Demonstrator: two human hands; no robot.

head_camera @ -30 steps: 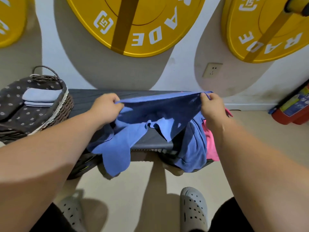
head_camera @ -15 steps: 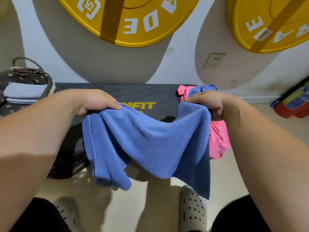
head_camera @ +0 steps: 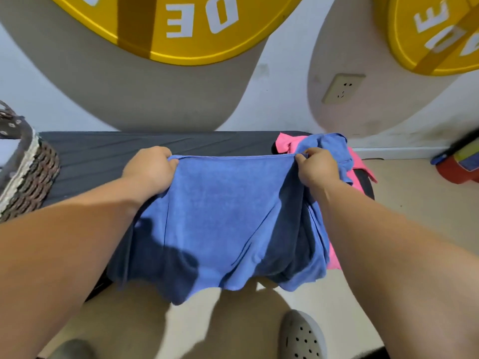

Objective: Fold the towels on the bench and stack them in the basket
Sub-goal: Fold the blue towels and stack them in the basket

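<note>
Tautly, towel (head_camera: 220, 216) (draping) between left grip (head_camera: 150, 169), right grip (head_camera: 316, 167)

The blue towel (head_camera: 223, 216) is soft, matt cloth with a fine nap. The desk (head_camera: 145, 149) has a dark, matt, lightly creased cover. At its left edge the basket (head_camera: 33, 174) is rough woven wicker with a cloth lining. The clog (head_camera: 302, 335) looks like smooth, perforated rubbery plastic.

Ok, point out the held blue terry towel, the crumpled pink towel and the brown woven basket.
blue terry towel (head_camera: 220, 208), head view: flat middle of the cloth.
crumpled pink towel (head_camera: 282, 142), head view: bunched top-left part.
brown woven basket (head_camera: 36, 174), head view: outer woven wall.
</note>
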